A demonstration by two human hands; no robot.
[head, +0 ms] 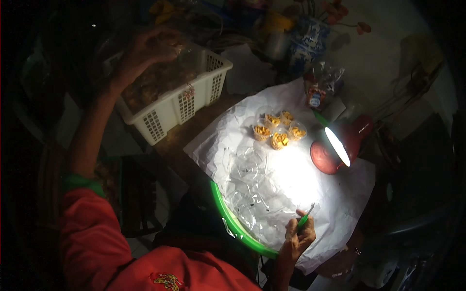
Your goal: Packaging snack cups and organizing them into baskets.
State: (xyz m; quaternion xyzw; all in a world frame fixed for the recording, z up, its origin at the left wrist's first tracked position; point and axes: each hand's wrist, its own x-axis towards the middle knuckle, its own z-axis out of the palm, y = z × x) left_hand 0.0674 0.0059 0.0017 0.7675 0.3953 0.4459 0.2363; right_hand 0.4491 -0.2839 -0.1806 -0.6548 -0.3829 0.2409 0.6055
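Observation:
My right hand (300, 232) grips a small green-handled tool (305, 219) with a thin metal tip, held above white paper (338, 192). Left of it, crumpled transparent plastic wrappers (251, 189) lie on the paper. Several small transparent cups (280, 140) with yellow-orange pieces in them stand together farther up. My left hand (156, 45) is raised over a white plastic basket (167, 107) of brown items; dimness and blur hide whether its fingers hold anything.
A lit red desk lamp (326, 160) stands on the paper's right side. The rim of a green basin (233, 222) shows under the paper's near edge. Behind are a plastic packet (316, 97) and a blue-and-white vase (309, 43) with red flowers (335, 12).

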